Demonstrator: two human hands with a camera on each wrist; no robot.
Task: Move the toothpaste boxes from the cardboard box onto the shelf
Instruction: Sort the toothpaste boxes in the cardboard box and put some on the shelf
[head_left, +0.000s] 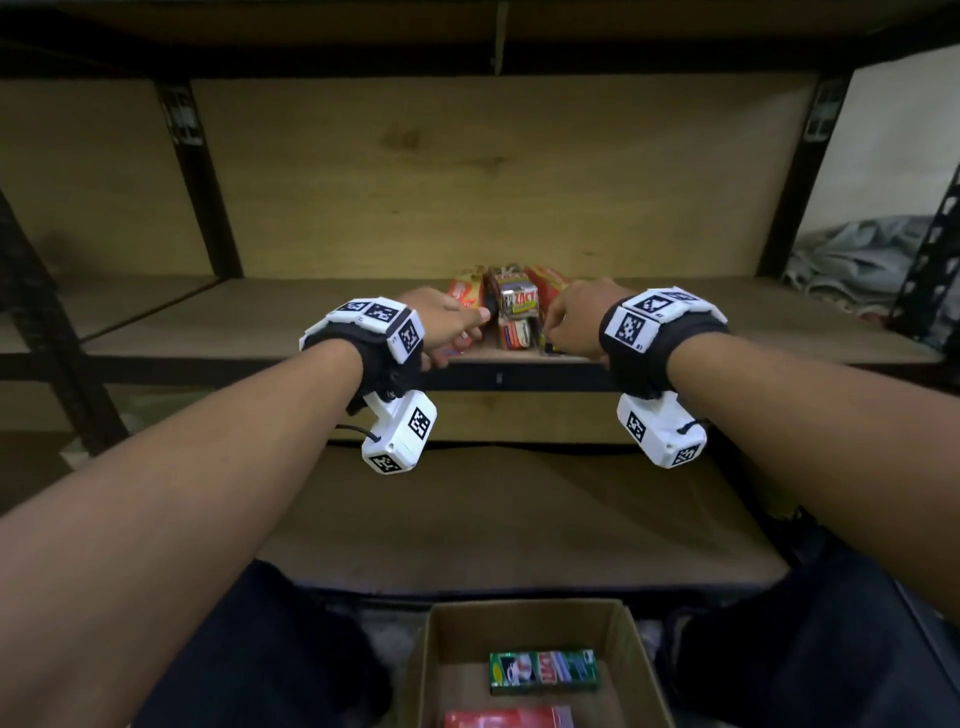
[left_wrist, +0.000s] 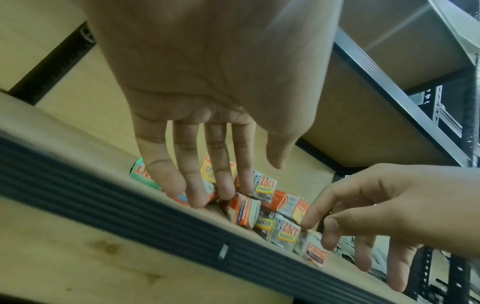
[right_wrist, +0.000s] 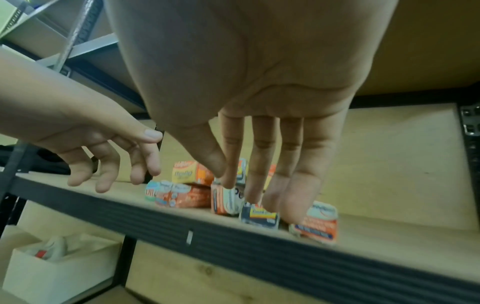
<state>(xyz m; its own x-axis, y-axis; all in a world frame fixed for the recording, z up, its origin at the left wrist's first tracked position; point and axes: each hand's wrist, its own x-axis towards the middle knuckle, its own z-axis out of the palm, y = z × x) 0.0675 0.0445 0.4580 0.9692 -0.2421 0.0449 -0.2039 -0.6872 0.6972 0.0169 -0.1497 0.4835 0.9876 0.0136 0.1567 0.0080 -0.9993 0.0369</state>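
Several toothpaste boxes (head_left: 514, 306), mostly orange and white, stand in a small pile at the front of the wooden shelf (head_left: 260, 317). My left hand (head_left: 452, 325) is at the pile's left side, fingers straight and spread (left_wrist: 223, 185), holding nothing. On the pile's right side, my right hand (head_left: 571, 317) has its fingers hanging down (right_wrist: 249, 185) just in front of the boxes, also holding nothing. Whether the fingertips touch the boxes is unclear. Below, near my knees, the cardboard box (head_left: 524, 626) holds a green toothpaste box (head_left: 544, 671) and a red one (head_left: 509, 718).
A black metal rail (head_left: 498, 376) edges the shelf front, and black uprights (head_left: 202, 176) stand at both sides. A lower shelf board (head_left: 519, 509) lies beneath. Grey cloth (head_left: 857, 260) sits at the far right. A white bin (right_wrist: 59, 273) stands low on the left.
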